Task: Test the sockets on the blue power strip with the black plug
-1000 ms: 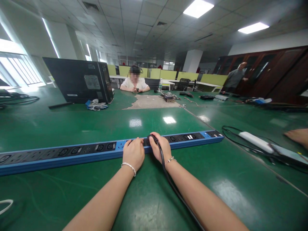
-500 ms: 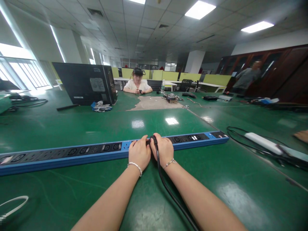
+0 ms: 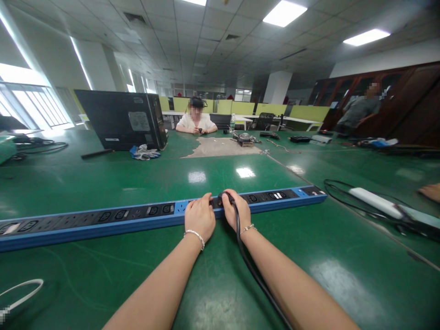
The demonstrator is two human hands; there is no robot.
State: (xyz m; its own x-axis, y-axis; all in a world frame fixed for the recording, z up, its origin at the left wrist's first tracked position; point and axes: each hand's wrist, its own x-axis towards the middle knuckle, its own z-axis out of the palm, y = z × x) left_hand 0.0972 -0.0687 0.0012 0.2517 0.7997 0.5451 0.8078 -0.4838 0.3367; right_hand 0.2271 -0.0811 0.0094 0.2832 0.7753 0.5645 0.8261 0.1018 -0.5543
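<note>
A long blue-and-black power strip (image 3: 137, 228) lies across the green table, its sockets facing up. My left hand (image 3: 200, 216) is closed around the middle of the strip, thumb on top and fingers over the far side. Just to its right, my right hand (image 3: 239, 211) holds a black plug (image 3: 227, 198) at the strip's top face. Whether the plug's pins sit in a socket is hidden by the fingers. From the plug a thick black cord (image 3: 250, 263) runs down toward me between my forearms.
A black computer case (image 3: 120, 120) and work gloves (image 3: 145, 152) stand back left. A white power strip (image 3: 374, 203) with black cables lies at right. A white cable loop (image 3: 25, 298) is front left. One person sits across the table; another stands back right.
My right hand has shifted slightly right along the strip with the plug and its cord, widening the gap to my left hand. The left hand stays on the strip.
</note>
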